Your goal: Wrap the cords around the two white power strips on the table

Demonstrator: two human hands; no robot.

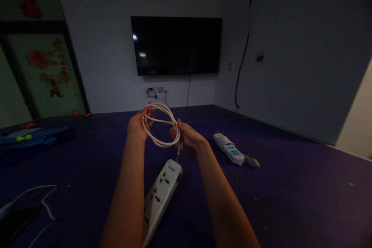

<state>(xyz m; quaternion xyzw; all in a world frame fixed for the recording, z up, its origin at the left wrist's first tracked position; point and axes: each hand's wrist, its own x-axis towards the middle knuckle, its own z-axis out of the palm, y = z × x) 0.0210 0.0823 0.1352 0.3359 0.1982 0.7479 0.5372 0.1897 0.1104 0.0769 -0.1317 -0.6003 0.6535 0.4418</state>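
Cream cord (165, 145) hangs coiled beyond the power strip (164, 190), its loops gripped by the curled fingers of the left hand (137, 124) and right hand (188, 135); the strip's long axis points toward the right hand, the nearer one.

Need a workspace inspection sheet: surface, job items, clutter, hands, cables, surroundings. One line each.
Surface: purple surface, scattered pale specks.
Job items: white cord in loose loops, joined to the far end of the power strip; the strip's near end is partly hidden by the left forearm.
Clutter: second strip at right, its cord wrapped around it; blue cloth at left; dark flat object lower left, too dim to identify.
Hands: left hand and right hand hold opposite sides of the loops.
Cables: white cable lower left; black cable hanging at the right wall.
Surroundings: TV, screen dark; door with red decorations.
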